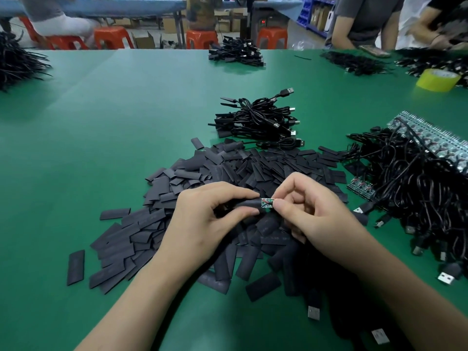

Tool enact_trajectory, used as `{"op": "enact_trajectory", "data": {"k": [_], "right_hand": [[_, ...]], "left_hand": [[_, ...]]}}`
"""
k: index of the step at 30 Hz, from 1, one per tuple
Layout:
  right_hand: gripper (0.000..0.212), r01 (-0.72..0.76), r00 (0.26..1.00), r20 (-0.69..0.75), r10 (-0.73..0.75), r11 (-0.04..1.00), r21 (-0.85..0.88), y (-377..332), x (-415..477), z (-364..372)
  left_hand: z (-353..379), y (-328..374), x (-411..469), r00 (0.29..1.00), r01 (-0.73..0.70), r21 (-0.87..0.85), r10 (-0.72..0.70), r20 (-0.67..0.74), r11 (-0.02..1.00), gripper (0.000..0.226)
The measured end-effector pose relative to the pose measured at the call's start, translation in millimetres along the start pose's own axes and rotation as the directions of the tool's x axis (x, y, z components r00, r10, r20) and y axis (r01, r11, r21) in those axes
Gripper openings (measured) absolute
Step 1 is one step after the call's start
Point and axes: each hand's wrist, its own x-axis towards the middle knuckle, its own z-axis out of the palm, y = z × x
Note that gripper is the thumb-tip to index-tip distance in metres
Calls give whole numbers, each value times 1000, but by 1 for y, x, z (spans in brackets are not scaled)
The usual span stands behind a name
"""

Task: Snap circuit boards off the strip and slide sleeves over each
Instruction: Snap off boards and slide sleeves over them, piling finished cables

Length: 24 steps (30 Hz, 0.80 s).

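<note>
Left grip: our left grip point(210, 216) pinches a black sleeve point(247, 205) between thumb and forefinger, with the other fingers curled under.
Right grip: our right grip point(311, 209) pinches the right end of a small green circuit board point(267, 202) between thumb and forefinger.
Circuit board: we hold it level between the two grips, above the heap. Its left end sits in the mouth of the sleeve and its right part shows bare.
Sleeve heap: a wide pile of flat black sleeves point(228, 168) lies on the green table point(126, 110), under and around our hands.
Board strip: a long strip of boards point(430, 140) rests tilted on a tangle of black cables point(417, 193) at our right. A short piece of strip point(359, 184) lies at the tangle's left edge.
Cable bundle: a bundle of USB cables point(260, 120) lies just beyond the heap.
Far side: we see a second bundle point(235, 54), a yellow-green tape roll point(436, 79) at the right, and orange stools point(112, 36) past the table's edge.
</note>
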Motion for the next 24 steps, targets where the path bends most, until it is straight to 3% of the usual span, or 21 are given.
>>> {"op": "enact_trajectory", "data": {"k": [10, 16, 24], "right_hand": [[6, -57, 998, -4, 57, 998, 37, -2, 0, 7], [18, -124, 992, -16, 127, 984, 127, -8, 1, 7], [19, -167, 985, 72, 156, 967, 191, -13, -2, 3]], "left_hand": [[0, 2, -2, 997, -75, 29, 75, 15, 997, 18], [1, 3, -3, 994, -105, 50, 106, -22, 993, 18], [6, 3, -4, 991, -127, 48, 128, -24, 991, 18]]}}
